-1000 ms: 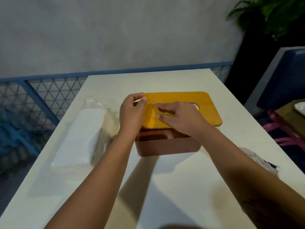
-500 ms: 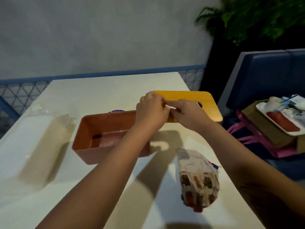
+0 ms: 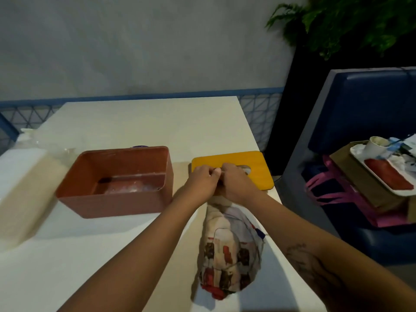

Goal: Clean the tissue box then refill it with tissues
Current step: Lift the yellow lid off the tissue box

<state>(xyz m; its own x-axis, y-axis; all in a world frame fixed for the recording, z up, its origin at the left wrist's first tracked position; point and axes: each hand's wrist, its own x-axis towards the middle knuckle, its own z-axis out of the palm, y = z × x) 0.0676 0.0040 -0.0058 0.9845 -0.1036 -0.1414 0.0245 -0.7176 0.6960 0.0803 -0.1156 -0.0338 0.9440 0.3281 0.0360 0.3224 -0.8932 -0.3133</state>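
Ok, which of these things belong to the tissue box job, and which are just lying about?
Job: open box, yellow lid gripped by left hand and right hand, patterned cloth, wrapped tissues.
Lying about: tray, cup, pink-handled bag, plant.

Terracotta box (image 3: 117, 181), yellow lid (image 3: 254, 167), red-and-brown patterned cloth (image 3: 229, 255).

Bare table (image 3: 146, 122) behind the open box (image 3: 117, 206) and lid (image 3: 258, 176); cloth (image 3: 231, 251) near the right edge.

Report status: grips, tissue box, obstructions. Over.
Left grip and right grip holding yellow lid, right of tissue box. Box open, not refilled. Patterned cloth under wrists, not blocking.
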